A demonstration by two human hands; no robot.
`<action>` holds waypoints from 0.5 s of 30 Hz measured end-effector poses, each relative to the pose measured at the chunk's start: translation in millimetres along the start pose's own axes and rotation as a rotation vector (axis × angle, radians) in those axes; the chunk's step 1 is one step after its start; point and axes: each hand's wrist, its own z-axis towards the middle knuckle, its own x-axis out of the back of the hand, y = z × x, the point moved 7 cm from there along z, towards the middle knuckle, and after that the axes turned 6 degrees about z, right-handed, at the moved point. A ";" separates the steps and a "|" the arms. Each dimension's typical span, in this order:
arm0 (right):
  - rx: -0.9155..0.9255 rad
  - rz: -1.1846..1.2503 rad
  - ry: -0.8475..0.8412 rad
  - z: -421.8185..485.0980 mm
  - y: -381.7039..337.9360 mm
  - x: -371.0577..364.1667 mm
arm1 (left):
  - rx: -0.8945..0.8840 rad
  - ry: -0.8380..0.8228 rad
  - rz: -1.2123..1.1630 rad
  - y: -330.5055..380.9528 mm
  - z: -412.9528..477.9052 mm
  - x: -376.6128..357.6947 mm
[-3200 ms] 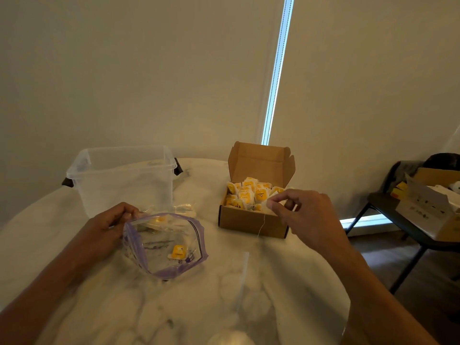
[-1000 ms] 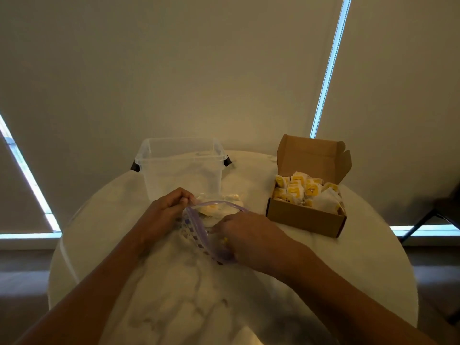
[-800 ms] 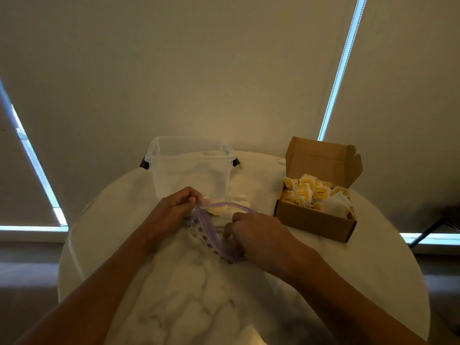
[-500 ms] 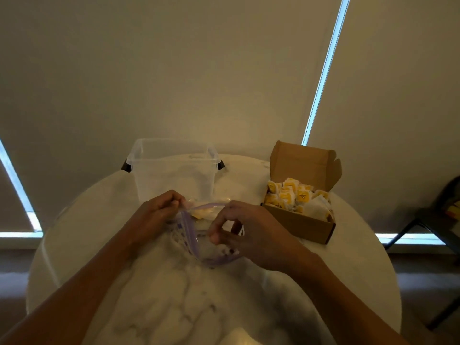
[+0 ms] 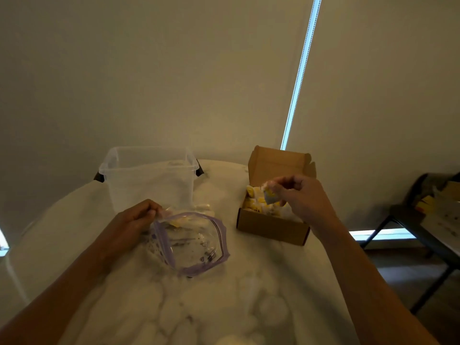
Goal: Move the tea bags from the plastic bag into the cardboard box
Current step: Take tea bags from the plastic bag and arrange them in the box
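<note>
Right hand over open brown cardboard box, fingers pinching small white-and-yellow tea bag. Left hand fingers pinching rim of clear purple-edged plastic zip bag, mouth open on white marble bench. Clear plastic tub beyond left fingers.

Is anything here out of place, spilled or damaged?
Nothing stands out. The left hand holds the plastic bag open on the table, the right hand pinches a tea bag over the cardboard box, which stands upright, lid open.
</note>
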 end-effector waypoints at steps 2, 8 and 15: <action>-0.019 -0.100 -0.009 12.0 9.1 5.4 | -0.003 -0.007 0.000 -2.0 0.7 0.2; -0.045 -0.372 -0.003 41.2 22.7 16.4 | -0.006 -0.016 -0.034 -1.2 0.4 -0.8; -0.031 -0.524 0.042 43.1 42.7 17.7 | -0.009 -0.030 -0.052 1.6 -1.8 0.2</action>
